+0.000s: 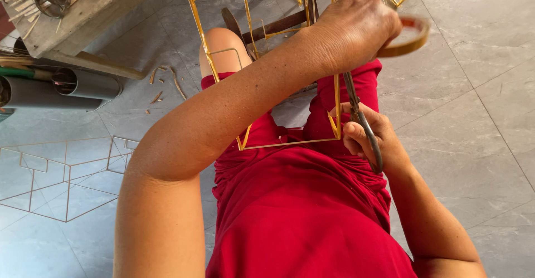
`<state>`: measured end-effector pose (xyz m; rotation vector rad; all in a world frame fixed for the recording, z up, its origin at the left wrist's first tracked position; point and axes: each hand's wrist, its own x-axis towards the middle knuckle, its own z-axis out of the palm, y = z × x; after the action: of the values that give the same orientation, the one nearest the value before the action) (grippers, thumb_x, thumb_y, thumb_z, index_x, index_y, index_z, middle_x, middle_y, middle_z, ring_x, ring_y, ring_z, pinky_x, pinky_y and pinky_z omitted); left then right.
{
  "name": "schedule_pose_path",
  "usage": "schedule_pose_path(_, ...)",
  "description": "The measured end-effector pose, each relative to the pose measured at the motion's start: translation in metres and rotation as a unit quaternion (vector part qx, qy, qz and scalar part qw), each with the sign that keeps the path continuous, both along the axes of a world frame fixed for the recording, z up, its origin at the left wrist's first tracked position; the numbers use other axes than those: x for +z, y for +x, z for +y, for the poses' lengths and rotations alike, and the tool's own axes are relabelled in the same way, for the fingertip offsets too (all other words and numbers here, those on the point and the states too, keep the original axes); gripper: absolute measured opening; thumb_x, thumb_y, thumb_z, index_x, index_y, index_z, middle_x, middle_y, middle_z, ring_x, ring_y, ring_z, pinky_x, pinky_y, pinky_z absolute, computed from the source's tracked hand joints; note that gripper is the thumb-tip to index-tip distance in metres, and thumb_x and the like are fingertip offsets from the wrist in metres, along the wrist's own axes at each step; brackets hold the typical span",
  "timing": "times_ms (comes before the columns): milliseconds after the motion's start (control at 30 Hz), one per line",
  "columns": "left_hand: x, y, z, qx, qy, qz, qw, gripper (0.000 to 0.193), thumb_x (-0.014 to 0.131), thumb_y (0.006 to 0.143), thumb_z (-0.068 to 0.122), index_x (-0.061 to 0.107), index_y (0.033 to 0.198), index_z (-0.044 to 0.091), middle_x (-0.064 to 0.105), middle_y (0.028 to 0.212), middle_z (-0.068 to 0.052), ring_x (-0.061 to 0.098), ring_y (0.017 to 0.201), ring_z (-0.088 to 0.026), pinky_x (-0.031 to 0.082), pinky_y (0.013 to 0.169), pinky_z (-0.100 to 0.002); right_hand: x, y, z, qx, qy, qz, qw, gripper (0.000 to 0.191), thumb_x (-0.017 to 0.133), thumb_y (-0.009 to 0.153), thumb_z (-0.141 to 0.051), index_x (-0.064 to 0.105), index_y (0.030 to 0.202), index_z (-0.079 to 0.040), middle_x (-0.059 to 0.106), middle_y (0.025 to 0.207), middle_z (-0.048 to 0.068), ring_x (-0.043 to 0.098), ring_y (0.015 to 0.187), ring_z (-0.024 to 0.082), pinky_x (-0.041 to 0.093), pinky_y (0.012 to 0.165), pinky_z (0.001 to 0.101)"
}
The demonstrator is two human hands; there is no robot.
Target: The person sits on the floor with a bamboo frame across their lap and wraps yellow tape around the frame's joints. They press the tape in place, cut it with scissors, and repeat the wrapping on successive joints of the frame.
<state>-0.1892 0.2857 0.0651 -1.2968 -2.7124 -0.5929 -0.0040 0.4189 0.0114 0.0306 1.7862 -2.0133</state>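
Two hands worked on one yellow stick frame [267, 88] in the head view, the frame resting across the person's red-clad lap, its near rail just above the thighs and its far side toward the grey floor tiles [479, 88]. The left hand [356, 30], reaching across to the far right, had its fingers curled shut around a roll of tape [409, 35], held just beside the frame's right upright. The right hand [370, 139], nearer the body, gripped the handles of grey scissors [359, 116], the blades pointing up along that same upright; whether the blades stood apart I could not tell.

To do this step well, I judged the tape wanted to stay taut at the corner joint while the scissors cut close to the stick, without nicking it.

A second, unpainted frame [67, 177] lay on the floor at the left, well apart, with grey pipes [61, 86] beyond it.
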Motion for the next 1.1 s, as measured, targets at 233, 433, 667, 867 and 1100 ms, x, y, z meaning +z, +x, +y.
schedule_pose_path(233, 0.026, -0.008, -0.035, -0.051, 0.459, -0.242, 0.853, 0.011, 0.083, 0.1, 0.018, 0.078, 0.104, 0.009, 0.081, 0.089, 0.003, 0.076, 0.083, -0.005, 0.062, 0.073, -0.028, 0.011, -0.009, -0.002, -0.133, 0.012, 0.135, 0.982, 0.019, 0.063, 0.107, -0.013, 0.056, 0.122, -0.004, 0.049, 0.072, -0.001, 0.057, 0.064, 0.009, 0.041, 0.055, 0.021)
schedule_pose_path(433, 0.059, 0.058, -0.135, 0.06, 0.543, -0.227, 0.806, 0.007, 0.075, 0.107, 0.009, 0.072, 0.104, 0.004, 0.058, 0.081, 0.005, 0.05, 0.071, -0.002, 0.04, 0.064, -0.022, 0.026, -0.043, -0.028, -0.2, 0.044, 0.376, 0.904, 0.026, 0.065, 0.105, 0.004, 0.047, 0.121, -0.006, 0.065, 0.105, 0.003, 0.071, 0.104, 0.014, 0.064, 0.095, 0.0302)
schedule_pose_path(667, 0.05, 0.142, -0.217, 0.198, 0.623, -0.198, 0.731, 0.019, 0.073, 0.107, 0.009, 0.069, 0.124, 0.002, 0.068, 0.098, -0.002, 0.064, 0.087, -0.01, 0.053, 0.084, -0.024, 0.021, -0.068, -0.056, -0.13, 0.079, 0.341, 0.928, 0.027, 0.067, 0.112, 0.004, 0.049, 0.131, -0.005, 0.067, 0.087, 0.009, 0.073, 0.072, 0.014, 0.059, 0.064, 0.0254)
schedule_pose_path(867, -0.006, 0.2, -0.265, 0.345, 0.642, -0.196, 0.656, 0.02, 0.074, 0.102, 0.012, 0.067, 0.12, 0.003, 0.067, 0.099, 0.0, 0.063, 0.087, -0.01, 0.055, 0.084, -0.027, 0.001, -0.037, -0.046, -0.104, 0.022, 0.301, 0.948, 0.038, 0.06, 0.113, 0.001, 0.042, 0.146, -0.004, 0.07, 0.09, 0.01, 0.073, 0.082, 0.015, 0.062, 0.077, 0.0276)
schedule_pose_path(1100, -0.051, 0.233, -0.278, 0.425, 0.628, -0.231, 0.609, 0.019, 0.075, 0.1, 0.013, 0.069, 0.116, 0.004, 0.067, 0.092, 0.001, 0.063, 0.082, -0.009, 0.055, 0.079, -0.026, -0.018, 0.008, -0.044, -0.087, 0.11, 0.234, 0.962, 0.031, 0.062, 0.107, 0.002, 0.053, 0.136, -0.003, 0.06, 0.079, 0.003, 0.059, 0.067, 0.009, 0.047, 0.059, 0.0245)
